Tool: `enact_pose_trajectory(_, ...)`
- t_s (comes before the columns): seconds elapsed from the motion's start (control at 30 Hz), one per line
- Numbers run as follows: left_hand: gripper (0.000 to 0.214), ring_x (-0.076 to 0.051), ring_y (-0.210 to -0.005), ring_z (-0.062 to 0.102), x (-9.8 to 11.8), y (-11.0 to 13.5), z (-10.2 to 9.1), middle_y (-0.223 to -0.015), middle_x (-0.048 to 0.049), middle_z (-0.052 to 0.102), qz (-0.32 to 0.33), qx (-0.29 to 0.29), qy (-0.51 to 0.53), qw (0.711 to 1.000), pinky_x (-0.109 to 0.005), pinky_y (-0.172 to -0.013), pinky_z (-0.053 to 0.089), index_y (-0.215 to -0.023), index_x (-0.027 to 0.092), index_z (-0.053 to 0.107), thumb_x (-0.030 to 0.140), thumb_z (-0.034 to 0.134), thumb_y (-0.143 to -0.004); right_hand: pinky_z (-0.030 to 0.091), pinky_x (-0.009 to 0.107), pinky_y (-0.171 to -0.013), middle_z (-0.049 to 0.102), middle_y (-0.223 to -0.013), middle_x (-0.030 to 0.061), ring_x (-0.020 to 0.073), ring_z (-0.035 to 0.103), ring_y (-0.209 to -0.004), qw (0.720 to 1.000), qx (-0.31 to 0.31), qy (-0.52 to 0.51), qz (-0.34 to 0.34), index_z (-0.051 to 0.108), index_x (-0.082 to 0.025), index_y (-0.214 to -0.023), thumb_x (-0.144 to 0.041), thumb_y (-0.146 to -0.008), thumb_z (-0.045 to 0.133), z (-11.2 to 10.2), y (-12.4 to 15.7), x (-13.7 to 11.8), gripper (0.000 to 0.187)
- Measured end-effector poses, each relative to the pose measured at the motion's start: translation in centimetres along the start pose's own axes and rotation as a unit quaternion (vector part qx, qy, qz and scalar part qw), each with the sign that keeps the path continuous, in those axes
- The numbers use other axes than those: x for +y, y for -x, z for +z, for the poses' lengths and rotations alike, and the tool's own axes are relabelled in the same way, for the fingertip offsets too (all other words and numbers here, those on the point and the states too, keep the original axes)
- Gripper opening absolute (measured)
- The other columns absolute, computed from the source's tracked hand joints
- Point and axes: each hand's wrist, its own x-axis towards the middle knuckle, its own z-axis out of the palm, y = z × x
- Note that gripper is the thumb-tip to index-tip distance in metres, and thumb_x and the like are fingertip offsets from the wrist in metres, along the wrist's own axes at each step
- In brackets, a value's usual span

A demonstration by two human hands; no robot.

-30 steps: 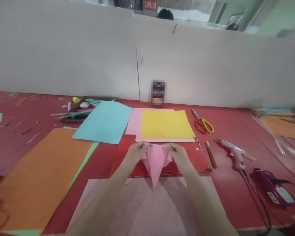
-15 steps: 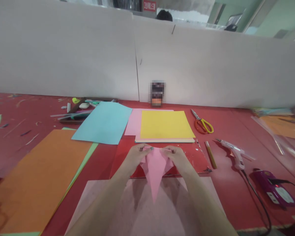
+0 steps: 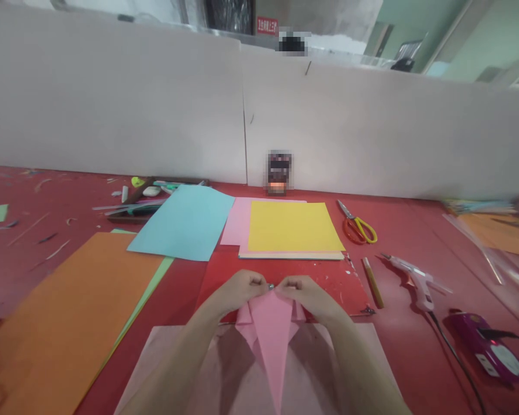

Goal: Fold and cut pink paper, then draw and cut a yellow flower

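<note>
A folded pink paper [image 3: 273, 334] hangs between my hands, its long narrow point aimed down toward me and smaller flaps showing at both sides. My left hand [image 3: 247, 288] pinches its top edge from the left. From the right, my right hand [image 3: 300, 291] grips the same edge, with the fingertips of both hands close together. Beneath the folded piece lie a large pale pink sheet [image 3: 168, 357] and, farther back, a red board [image 3: 328, 282] with scuffed edges.
Yellow paper [image 3: 294, 227] and a blue sheet [image 3: 185, 225] lie beyond my hands. Orange paper [image 3: 69, 311] spreads at left. Rightward are scissors [image 3: 358, 225], a yellowish-brown stick [image 3: 373, 282], a glue gun [image 3: 415, 276] and a purple power unit [image 3: 486, 346] with a cord. A white partition [image 3: 155, 104] closes the back.
Both hands have come nearer each other and lower in view, still pinching the folded pink paper. Its tip now reaches the bottom edge of the view. The whole view has tilted slightly.
</note>
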Motion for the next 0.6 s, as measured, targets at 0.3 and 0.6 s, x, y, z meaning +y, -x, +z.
enact_pose_trajectory(0.3, 0.021, -0.012, -0.059, 0.041, 0.9, 0.6, 0.6, -0.062, 0.001, 0.049, 0.045, -0.038, -0.055, 0.997, -0.022, -0.054, 0.03, -0.064, 0.014, 0.055, 0.033, 0.051, -0.072, 0.037, 0.025, -0.063, 0.058, -0.065, -0.0002, 0.0127, 0.049, -0.063, 0.997, -0.043, 0.063, -0.027, 0.064, -0.014, -0.068, -0.033, -0.067, 0.061, -0.7, 0.1, -0.1, 0.02)
enact_pose_trajectory(0.6, 0.026, -0.011, -0.055, 0.034, 1.1, 0.5, 0.6, -0.058, 0.0036, 0.039, 0.062, 0.03, -0.094, 0.993, -0.023, -0.051, 0.025, -0.059, 0.016, 0.051, 0.039, 0.05, -0.073, 0.027, 0.022, -0.054, 0.035, -0.057, -0.0057, 0.0092, 0.032, -0.056, 0.994, -0.015, 0.104, -0.042, 0.049, -0.017, -0.059, -0.048, -0.076, 0.053, -1.1, 0.1, 0.0, 0.036)
